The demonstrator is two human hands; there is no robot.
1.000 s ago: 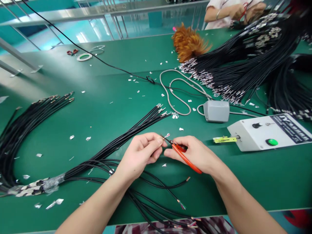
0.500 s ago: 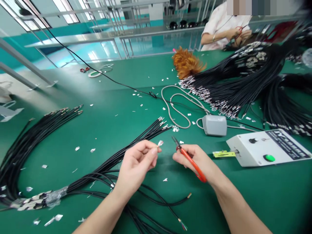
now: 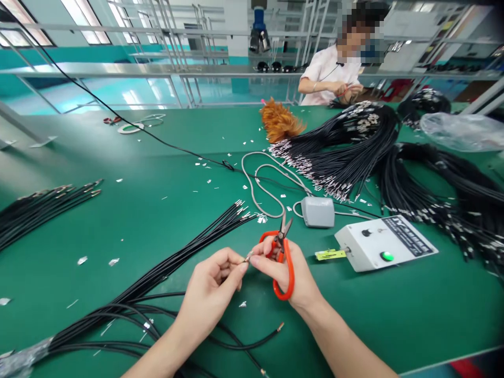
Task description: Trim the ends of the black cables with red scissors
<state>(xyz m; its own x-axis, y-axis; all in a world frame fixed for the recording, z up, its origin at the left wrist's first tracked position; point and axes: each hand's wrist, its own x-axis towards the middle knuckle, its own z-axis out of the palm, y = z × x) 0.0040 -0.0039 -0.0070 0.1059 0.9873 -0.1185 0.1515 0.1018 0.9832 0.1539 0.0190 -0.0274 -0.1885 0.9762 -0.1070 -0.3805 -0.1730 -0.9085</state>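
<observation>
foot pedal (image 3: 317,211), control box (image 3: 384,243) (beside scissors (image 3: 282,262))

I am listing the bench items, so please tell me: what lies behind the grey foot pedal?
Behind the grey foot pedal lie loops of its grey cord on the green table, then a fan of black cables. Where the cord enters the pedal is hidden by the pedal's body.
</observation>
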